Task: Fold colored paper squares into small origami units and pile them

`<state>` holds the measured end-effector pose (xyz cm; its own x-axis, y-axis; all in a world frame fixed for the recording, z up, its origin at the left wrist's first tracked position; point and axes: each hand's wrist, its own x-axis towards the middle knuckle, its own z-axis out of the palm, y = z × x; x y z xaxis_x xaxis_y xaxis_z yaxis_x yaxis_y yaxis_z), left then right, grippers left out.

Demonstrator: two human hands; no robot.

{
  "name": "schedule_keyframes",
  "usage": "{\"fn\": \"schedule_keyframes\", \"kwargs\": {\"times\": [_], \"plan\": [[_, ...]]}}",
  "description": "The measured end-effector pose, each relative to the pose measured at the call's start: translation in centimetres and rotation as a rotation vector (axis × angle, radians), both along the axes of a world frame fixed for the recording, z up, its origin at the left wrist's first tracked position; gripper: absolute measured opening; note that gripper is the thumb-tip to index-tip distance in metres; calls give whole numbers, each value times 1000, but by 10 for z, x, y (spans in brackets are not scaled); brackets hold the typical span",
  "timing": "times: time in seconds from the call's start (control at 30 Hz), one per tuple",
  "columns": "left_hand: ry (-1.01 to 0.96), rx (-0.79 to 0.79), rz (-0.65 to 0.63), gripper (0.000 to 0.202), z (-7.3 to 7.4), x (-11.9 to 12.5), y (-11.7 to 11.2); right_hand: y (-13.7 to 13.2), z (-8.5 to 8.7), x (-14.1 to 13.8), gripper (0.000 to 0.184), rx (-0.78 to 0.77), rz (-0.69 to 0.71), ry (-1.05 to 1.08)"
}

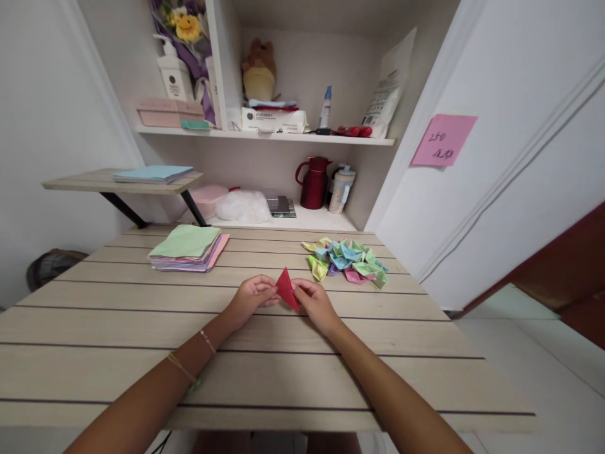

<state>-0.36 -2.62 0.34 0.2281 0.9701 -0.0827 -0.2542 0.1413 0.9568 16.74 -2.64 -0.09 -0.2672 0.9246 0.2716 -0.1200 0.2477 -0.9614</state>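
A folded red paper piece (287,289), roughly triangular, is held just above the wooden table (118,328) at its middle. My left hand (251,297) pinches its left edge with curled fingers. My right hand (316,302) grips its right side, fingers closed on the paper. Beyond my right hand lies a heap of folded paper shapes (348,260) in green, blue, yellow and pink. A stack of flat coloured paper sheets (189,248), green on top, lies beyond my left hand.
A small side shelf (94,183) with a blue book juts over the table's far left. Behind it, wall shelves carry a red jug (313,183), a cup, bottles, boxes and a bag. A pink note (443,140) sticks on the white wall at right.
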Motion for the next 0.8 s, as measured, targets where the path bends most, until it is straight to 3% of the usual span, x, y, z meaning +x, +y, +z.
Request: {"fn": "schedule_keyframes", "kwargs": {"times": [0.2, 0.5, 0.67, 0.8], "plan": [[35, 5, 54, 26, 0, 0, 2, 1, -1, 0, 29, 17, -106, -28], [24, 39, 16, 27, -2, 0, 1, 0, -2, -1, 36, -213, 79, 133], [58, 36, 69, 28, -1, 1, 1, 2, -4, -1, 29, -110, -34, 60], [106, 52, 105, 30, -3, 1, 3, 4, -11, -1, 27, -139, -2, 13]]}}
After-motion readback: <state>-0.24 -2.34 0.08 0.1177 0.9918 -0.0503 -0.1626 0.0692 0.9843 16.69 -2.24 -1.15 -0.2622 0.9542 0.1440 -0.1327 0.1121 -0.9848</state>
